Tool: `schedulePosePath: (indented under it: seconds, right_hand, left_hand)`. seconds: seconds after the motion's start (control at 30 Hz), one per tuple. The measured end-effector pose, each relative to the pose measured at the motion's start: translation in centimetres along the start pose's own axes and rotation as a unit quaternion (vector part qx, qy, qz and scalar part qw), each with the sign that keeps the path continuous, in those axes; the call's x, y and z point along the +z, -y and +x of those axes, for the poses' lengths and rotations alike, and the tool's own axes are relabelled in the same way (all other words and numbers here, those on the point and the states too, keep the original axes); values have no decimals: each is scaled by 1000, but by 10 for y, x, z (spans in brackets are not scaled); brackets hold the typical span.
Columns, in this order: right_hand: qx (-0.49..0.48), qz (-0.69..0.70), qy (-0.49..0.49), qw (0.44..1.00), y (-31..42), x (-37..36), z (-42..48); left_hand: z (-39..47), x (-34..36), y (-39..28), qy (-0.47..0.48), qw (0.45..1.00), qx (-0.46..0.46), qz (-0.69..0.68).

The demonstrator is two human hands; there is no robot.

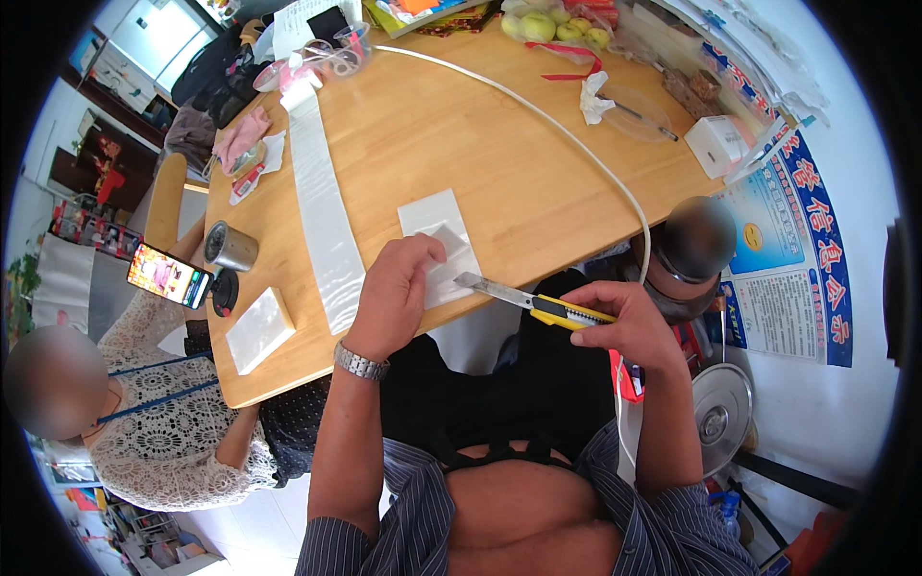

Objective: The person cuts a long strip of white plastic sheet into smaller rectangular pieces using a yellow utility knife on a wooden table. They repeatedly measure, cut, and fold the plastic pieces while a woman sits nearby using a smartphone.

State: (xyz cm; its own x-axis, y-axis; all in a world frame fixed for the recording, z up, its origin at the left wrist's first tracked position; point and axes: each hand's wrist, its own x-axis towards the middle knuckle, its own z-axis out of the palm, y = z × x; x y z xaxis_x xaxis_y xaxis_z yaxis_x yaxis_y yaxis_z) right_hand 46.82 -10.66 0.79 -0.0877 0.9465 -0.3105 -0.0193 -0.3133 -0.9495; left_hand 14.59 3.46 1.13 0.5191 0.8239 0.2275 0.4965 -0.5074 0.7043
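My right hand grips a yellow and black snap-off utility knife. Its blade is out, and the tip reaches over a white rectangular sheet at the table's near edge. Over that sheet, my left hand pinches a small translucent film piece; the fingers partly hide it. The blade tip lies just right of the left fingers; whether it touches the film I cannot tell. Left of this hand, a long strip of glossy white film runs from a roll towards me. A stack of white sheets rests farther left.
A metal cup and a lit phone on a stand are at the left edge, beside a seated person. A white cable crosses the wooden table. Scissors and bagged green fruit lie at the back.
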Motion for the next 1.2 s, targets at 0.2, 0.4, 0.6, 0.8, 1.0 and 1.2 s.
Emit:
schedulePosePath:
  seconds: [0.2, 0.4, 0.6, 0.8, 1.0, 1.2]
  right_hand:
    - [-15, 4, -2, 1000, -2, -1, 1]
    - [17, -4, -27, 999, 4, -5, -5]
    - [-4, 2, -45, 999, 4, -10, -6]
    - [-9, 14, -29, 999, 1, -11, -2]
    - [-13, 16, -28, 999, -1, -13, -3]
    - [-16, 9, -22, 1000, -2, -15, 0]
  left_hand:
    - [-4, -6, -5, 18, 999, 46, 1]
    - [-2, 12, -19, -57, 998, 2, 37]
    - [-2, 22, -16, -105, 988, 39, 109]
    - [0, 26, -15, -117, 985, 46, 115]
    - [-5, 25, -19, -105, 988, 28, 108]
    - [-3, 26, -18, -116, 987, 43, 106]
